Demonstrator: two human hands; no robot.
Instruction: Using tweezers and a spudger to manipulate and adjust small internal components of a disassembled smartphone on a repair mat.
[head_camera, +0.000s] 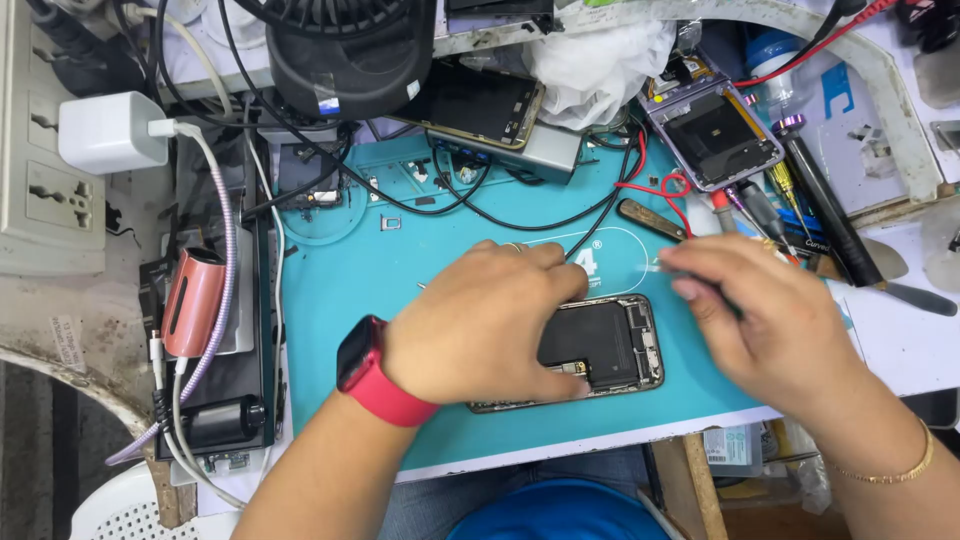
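The bench carries a teal work mat, and near the mat's front edge lies an opened smartphone. Its long axis runs left to right across the mat, roughly parallel to the front edge, with the open side facing up. Inside the metal frame sit a large black battery and small boards and connectors at the right end; the left end is hidden. The left hand, with a red smartwatch on its wrist, lies palm down over the phone's left half, fingers curled and pressing on it. The right hand hovers just right of the phone, fingers pinched shut on a thin tool, blurred.
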